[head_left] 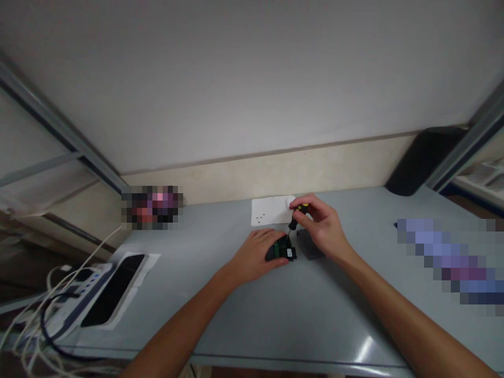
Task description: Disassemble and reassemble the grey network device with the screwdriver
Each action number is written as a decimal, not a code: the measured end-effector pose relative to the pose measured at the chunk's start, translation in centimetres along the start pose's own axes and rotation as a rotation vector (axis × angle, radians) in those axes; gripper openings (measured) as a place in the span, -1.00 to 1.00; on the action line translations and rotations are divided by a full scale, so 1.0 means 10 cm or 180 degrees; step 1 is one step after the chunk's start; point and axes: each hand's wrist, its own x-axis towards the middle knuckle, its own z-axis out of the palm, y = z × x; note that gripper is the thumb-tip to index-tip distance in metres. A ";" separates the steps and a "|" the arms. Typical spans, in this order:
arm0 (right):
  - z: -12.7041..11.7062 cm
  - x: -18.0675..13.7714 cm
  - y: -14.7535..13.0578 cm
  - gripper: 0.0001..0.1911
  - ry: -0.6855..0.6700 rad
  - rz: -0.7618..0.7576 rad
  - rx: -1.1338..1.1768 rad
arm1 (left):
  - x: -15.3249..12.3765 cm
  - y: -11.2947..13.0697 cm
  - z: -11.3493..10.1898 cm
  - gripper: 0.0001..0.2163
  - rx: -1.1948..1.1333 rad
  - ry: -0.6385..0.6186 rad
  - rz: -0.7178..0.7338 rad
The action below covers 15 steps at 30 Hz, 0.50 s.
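Near the middle of the grey table [236,325], my left hand [258,254] grips a small black device with a green circuit board [281,249] showing, thumb and fingers on opposite sides. My right hand [321,223] pinches a screwdriver [299,212] with a black and yellow handle. Its shaft slants down to the board; whether the tip sits in a screw is too small to tell. A dark flat cover-like piece [309,245] lies beside the device, partly under my right hand. Behind, a white sheet of paper [271,210] carries several tiny dark screw-like bits.
At the left lie a phone [114,291] on white paper and a power strip [84,294] with tangled cables [39,336]. A black cylindrical object [423,160] leans at the back right corner. Blurred-out items sit back left and at the right. A wall closes off the back.
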 end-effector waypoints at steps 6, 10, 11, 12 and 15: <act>-0.05 0.01 0.01 -0.81 -0.0290 0.0038 0.0192 | 0.01 0.03 0.00 -0.45 0.0045 0.0026 -0.0056; -0.08 0.02 0.00 -0.89 -0.0087 -0.0101 -0.0035 | 0.02 0.06 -0.01 -0.51 -0.0017 0.0032 -0.0112; -0.08 0.02 0.00 -0.87 -0.0100 -0.0057 -0.0044 | 0.02 0.06 -0.01 -0.54 -0.0032 0.0018 -0.0117; -0.09 0.02 0.00 -0.82 -0.0145 0.0010 -0.0007 | 0.02 0.06 -0.01 -0.57 -0.0044 -0.0004 -0.0115; -0.10 0.03 0.01 -0.78 -0.0350 0.0149 0.0207 | 0.02 0.06 -0.02 -0.62 -0.0059 -0.0041 -0.0097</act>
